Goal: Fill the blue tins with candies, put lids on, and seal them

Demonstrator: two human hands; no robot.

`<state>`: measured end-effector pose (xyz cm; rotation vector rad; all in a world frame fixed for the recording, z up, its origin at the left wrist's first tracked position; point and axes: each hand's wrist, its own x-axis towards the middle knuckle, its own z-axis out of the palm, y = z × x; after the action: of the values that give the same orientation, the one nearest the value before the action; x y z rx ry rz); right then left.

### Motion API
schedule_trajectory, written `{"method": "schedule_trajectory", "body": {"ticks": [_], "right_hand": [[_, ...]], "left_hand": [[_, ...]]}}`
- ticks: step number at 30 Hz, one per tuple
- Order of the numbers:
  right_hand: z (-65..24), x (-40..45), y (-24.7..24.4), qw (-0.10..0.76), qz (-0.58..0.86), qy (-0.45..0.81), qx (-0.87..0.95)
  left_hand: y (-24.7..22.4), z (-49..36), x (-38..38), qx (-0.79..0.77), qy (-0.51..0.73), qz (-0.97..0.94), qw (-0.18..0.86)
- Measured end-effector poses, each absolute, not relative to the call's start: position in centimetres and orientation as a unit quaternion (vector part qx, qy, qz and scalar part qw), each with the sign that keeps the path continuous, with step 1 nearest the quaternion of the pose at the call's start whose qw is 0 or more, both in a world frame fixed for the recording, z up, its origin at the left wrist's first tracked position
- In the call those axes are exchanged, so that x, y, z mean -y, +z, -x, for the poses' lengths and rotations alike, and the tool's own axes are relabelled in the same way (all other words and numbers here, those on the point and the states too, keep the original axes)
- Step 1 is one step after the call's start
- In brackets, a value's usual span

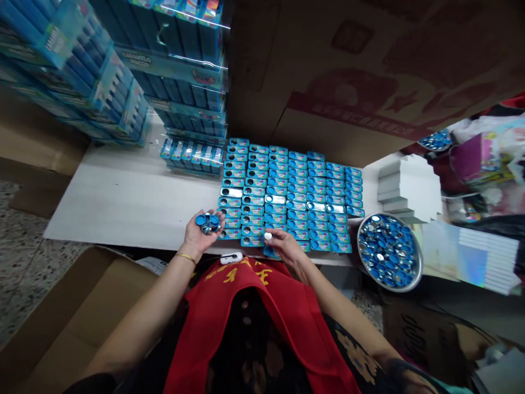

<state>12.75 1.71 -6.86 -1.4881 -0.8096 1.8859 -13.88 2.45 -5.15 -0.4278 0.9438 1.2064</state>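
My left hand (194,236) is turned palm up at the table's near edge, fingers curled around several small round blue caps with silvery faces (207,221). A single shiny silver disc (268,236) is pinched between the fingertips of my right hand (289,247). That hand is over the near end of the rows of flat blue boxes (297,215), which lie in several columns. Boxes in the left columns show a dark or silvery circle at one end; those farther right show a blue round recess.
A metal bowl (419,268) of blue and silver caps stands at the right, beside stacked white cards (410,189). Packed blue display boxes (172,82) rise at the back left. A large brown carton (328,65) walls off the back. An open carton (69,306) sits lower left.
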Motion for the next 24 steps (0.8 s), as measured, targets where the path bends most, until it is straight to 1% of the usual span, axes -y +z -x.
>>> {"method": "schedule_trajectory", "body": {"ticks": [2,4,6,9,11,13,15,18,22,24], "right_hand": [[-13.1,-1.3,-6.9,0.28,0.573,0.647,0.419],[-13.3,-1.2,-7.0,0.261,0.58,0.595,0.491],[-13.1,-1.2,-7.0,0.252,0.585,0.598,0.486],[-12.6,-1.4,-7.2,0.242,0.584,0.646,0.428],[-12.3,-1.7,-7.4,0.256,0.593,0.65,0.399],[-12.1,-1.8,-7.6,0.287,0.611,0.627,0.389],[-12.3,-1.6,-7.7,0.3,0.62,0.602,0.404],[-12.8,-0.7,-7.6,0.276,0.609,0.584,0.459],[-13.5,0.6,-6.5,0.259,0.602,0.53,0.537],[-13.6,1.1,-5.7,0.232,0.583,0.53,0.571]], "left_hand": [[-5.1,14.3,-2.1,-0.427,0.547,0.197,0.692],[-5.1,14.7,-1.7,-0.425,0.553,0.2,0.688],[-5.1,14.9,-1.5,-0.422,0.556,0.201,0.687],[-5.3,15.1,-1.1,-0.428,0.556,0.206,0.682],[-5.4,15.1,-1.0,-0.43,0.556,0.208,0.68],[-5.6,15.1,-0.8,-0.427,0.558,0.209,0.68],[-5.7,15.3,-0.6,-0.424,0.559,0.206,0.682],[-5.9,15.8,-0.2,-0.427,0.558,0.199,0.683],[-5.7,16.3,-0.1,-0.441,0.565,0.2,0.669],[-5.7,16.5,0.0,-0.45,0.566,0.202,0.661]]}}
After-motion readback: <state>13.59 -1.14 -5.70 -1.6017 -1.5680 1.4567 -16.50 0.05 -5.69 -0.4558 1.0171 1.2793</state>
